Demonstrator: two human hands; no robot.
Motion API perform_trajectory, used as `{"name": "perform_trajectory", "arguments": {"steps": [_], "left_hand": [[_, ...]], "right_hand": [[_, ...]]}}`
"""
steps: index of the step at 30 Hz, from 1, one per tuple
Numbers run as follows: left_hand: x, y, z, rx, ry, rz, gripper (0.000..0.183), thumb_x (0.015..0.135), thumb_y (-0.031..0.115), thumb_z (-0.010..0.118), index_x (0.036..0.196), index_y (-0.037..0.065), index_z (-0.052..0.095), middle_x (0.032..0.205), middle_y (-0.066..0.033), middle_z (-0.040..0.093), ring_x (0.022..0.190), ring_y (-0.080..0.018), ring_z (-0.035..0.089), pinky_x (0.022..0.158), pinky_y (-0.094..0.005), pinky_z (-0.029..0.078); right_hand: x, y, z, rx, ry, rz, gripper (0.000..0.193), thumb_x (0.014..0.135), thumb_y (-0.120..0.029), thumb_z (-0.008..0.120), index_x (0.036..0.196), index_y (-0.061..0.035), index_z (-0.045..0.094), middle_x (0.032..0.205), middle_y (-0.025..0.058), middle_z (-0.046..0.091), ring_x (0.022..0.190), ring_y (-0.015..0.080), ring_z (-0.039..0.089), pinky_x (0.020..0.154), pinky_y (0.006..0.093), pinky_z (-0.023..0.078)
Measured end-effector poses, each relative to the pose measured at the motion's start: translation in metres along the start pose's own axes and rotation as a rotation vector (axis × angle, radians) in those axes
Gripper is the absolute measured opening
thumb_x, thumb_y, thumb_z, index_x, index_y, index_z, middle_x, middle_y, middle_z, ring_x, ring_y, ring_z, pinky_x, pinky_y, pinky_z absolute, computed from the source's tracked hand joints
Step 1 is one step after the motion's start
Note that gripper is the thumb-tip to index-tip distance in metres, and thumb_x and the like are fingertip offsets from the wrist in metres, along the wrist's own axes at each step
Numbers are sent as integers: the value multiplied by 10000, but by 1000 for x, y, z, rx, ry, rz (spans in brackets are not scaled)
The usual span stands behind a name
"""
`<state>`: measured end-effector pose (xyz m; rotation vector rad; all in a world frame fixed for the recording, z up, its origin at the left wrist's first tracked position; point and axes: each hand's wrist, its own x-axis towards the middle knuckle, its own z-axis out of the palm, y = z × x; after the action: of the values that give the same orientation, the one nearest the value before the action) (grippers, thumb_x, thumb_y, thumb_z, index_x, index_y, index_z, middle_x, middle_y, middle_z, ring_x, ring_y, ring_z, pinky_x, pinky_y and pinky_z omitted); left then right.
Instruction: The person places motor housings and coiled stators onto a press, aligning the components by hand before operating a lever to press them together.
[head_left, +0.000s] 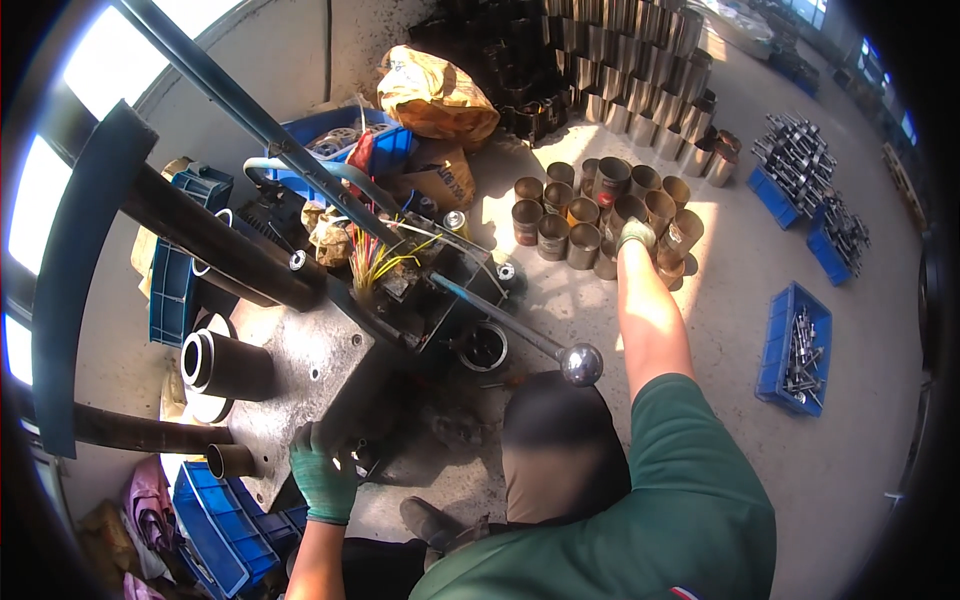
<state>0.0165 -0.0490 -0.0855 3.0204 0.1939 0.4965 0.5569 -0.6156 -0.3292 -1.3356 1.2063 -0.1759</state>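
My right hand [637,234], in a pale glove, reaches out to a group of short metal sleeves on the floor. Its fingers close on the rim of one metal sleeve [628,208]; the fingertips are partly hidden. Around it stand several more upright open-topped sleeves, among them a taller one [611,178] and a brownish one [682,236]. My left hand [325,476], in a green glove, lies on the edge of the machine's steel plate [300,345], fingers extended and holding nothing. Close to it on the plate are a small brown ring [230,461] and a thick dark cylinder [232,366].
A lever with a shiny ball knob [580,365] juts out between my arms. Loose coloured wires [372,262] hang on the machine. Stacked sleeves [640,75] stand at the back. Blue bins of metal parts, one a crate [793,350], are at right. A blue crate [222,530] sits lower left.
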Motion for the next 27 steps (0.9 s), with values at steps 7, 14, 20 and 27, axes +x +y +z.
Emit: {"name": "perform_trajectory", "arguments": {"steps": [7,14,20,27], "left_hand": [[-1,3,-5,16,19,-15,665,812,93,745,1420,18,488,1336,-241,563,1256,-469,526,1090,-558,429],[-4,-1,-3,-15,5,-9,652,826,96,743,1420,11,488,1335,-244,566,1252,-476,529,1090,-563,428],[5,-1,-7,-26,10,33,608,814,137,740,1360,-8,516,1299,-251,589,1196,-471,566,1040,-563,462],[11,-8,-31,-60,-48,-63,416,778,231,770,1107,12,640,1089,-221,663,1049,-413,636,900,-518,539]], "right_hand": [[-11,11,10,104,57,-190,269,900,-241,834,1023,-5,793,1066,99,816,943,212,748,878,375,573],[22,70,-1,228,-181,-351,475,911,-154,791,1310,80,685,1110,173,772,916,244,718,866,361,565],[-2,150,-67,-668,-326,-768,277,917,-302,697,963,-43,782,936,171,787,905,350,756,816,437,574],[-210,134,-111,-1141,-1093,-1106,442,916,-293,694,1237,7,743,1099,171,793,970,266,774,910,372,584]]}}
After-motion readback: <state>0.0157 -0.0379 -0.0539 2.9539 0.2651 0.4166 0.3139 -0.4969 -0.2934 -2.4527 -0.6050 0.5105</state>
